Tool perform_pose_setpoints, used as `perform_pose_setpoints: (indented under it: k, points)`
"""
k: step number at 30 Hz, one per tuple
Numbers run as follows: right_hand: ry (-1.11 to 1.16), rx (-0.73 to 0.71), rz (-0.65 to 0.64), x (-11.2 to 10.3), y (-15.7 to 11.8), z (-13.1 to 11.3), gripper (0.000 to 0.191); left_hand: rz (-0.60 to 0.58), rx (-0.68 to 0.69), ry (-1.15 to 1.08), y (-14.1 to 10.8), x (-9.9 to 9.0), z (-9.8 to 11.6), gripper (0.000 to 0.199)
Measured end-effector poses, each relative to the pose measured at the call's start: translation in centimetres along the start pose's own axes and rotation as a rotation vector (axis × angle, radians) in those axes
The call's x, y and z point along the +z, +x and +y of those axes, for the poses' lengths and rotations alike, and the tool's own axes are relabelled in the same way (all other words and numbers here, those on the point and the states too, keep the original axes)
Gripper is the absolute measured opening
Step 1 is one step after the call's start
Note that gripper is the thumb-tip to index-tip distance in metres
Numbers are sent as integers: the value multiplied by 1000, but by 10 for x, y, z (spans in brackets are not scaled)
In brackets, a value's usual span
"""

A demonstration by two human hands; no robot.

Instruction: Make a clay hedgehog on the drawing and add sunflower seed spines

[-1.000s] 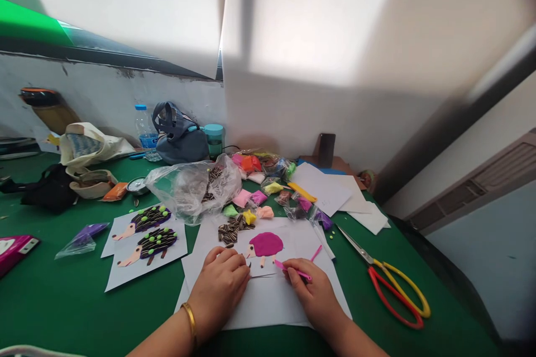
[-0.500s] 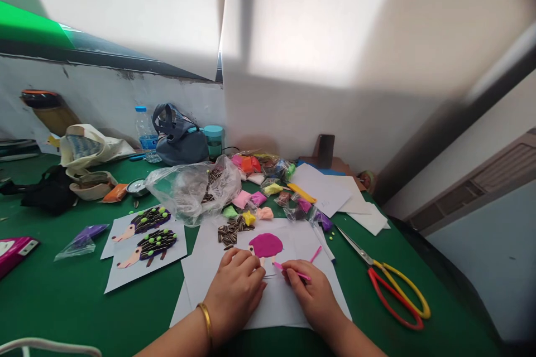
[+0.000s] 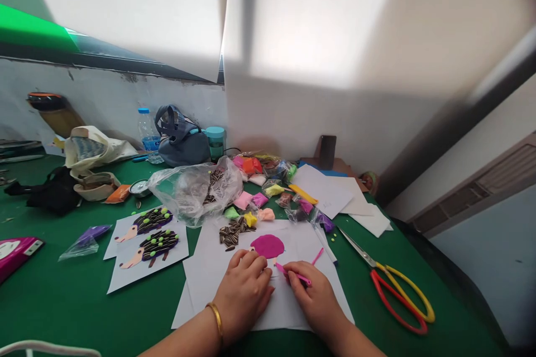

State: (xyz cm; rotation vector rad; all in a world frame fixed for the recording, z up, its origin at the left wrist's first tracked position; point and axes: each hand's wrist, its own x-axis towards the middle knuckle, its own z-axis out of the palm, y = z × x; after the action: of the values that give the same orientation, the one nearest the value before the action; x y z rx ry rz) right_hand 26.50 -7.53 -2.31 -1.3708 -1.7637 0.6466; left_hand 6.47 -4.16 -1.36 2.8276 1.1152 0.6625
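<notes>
A magenta clay oval (image 3: 268, 246) lies on a white paper sheet (image 3: 310, 312), with small pale clay pieces along its lower edge, partly covered by my left hand. My right hand (image 3: 312, 293) is closed around a pink plastic clay tool (image 3: 302, 277), whose tip touches the paper just below the oval. My left hand (image 3: 248, 284), with a gold bracelet at the wrist, rests on the sheet with its fingers bent and close together; what lies under the fingertips is hidden. A second thin pink tool (image 3: 317, 256) lies on the sheet. Striped sunflower seeds (image 3: 234, 232) are heaped above my left hand.
Two finished hedgehog pictures (image 3: 156, 248) lie at left. Large scissors (image 3: 377, 265) with red and yellow handles lie open at right. Behind are a clear bag (image 3: 184, 192) with seeds, small clay packets (image 3: 257, 199), white papers (image 3: 322, 189), a phone (image 3: 327, 152) and a bottle (image 3: 147, 134).
My left hand has shifted slightly right and now covers more of the clay below the oval. My right hand keeps its hold on the pink tool. The view has moved a little.
</notes>
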Motion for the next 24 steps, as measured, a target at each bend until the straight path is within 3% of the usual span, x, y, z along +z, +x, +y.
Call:
perform_pose_setpoints:
  k: [11,18,24]
  points:
    - [61,51,3,-2,0,0,24,-1,49,115,2,10,0,42]
    - [91,65,1,-2,-1,1,26,26,41,109,0,12,-2,46]
    - [103,70,12,-3,-1,1,25,93,-37,89,0,4,-3,32]
